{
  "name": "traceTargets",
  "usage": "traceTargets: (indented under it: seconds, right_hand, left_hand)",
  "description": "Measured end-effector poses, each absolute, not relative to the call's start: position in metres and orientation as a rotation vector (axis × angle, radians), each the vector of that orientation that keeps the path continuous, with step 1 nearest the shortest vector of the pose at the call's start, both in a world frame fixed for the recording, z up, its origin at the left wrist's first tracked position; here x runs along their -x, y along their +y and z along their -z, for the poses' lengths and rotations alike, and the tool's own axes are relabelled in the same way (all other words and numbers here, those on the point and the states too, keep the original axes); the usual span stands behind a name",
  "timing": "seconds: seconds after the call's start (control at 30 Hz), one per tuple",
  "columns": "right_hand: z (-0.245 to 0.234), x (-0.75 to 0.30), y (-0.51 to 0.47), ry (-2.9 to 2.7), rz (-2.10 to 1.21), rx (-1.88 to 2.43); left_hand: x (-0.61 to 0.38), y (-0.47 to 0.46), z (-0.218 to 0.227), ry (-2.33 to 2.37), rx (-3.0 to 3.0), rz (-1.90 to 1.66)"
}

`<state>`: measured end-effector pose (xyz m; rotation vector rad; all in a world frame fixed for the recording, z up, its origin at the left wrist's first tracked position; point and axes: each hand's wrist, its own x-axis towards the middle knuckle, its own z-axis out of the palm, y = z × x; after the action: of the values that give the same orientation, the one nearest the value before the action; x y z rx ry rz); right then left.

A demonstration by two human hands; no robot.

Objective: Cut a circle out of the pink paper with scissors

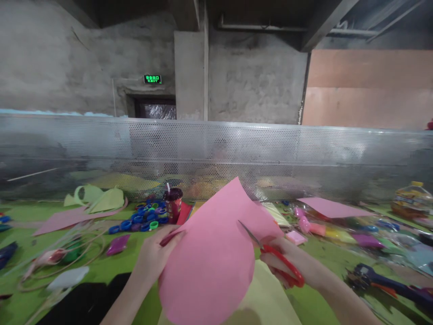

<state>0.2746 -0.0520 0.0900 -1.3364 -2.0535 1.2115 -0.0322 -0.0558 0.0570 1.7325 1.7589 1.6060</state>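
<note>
One sheet of pink paper (pixel 206 271), held up above the worktop (pixel 101 264) at centre front, its lower part cut to a rounded edge and its upper part rising to a point. One left hand (pixel 157 250), fingers clamped on the left edge of that paper. One right hand (pixel 292 255), fingers closed around the red handles of a pair of scissors (pixel 282 263); one blade lies visible across the paper's face, near its right side. One pale yellow sheet (pixel 267 298), flat beneath the pink paper. To the left: one purple packet (pixel 117 244); a heap of mostly blue rings (pixel 137 221); one dark lidded cup (pixel 173 207) with a straw, just beside the heap; pale green cut pieces (pixel 106 201) lying on a second pink sheet (pixel 66 220). To the right: a further pink sheet (pixel 331 207); a dark blue tool (pixel 389 283) with an orange part; one yellow-capped bottle (pixel 411 201) near the far edge. Behind all: one perforated metal panel (pixel 253 149).
</note>
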Motion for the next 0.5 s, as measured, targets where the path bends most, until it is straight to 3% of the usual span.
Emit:
traceTargets:
  seconds: [0.5]
  right_hand:
    - [-0.0933, -0.2724, -0.0527, -2.059, -1.162, 1.388]
  left_hand:
    - [0.0286, -0.0566, -0.0602, 1.688, -1.694, -1.61]
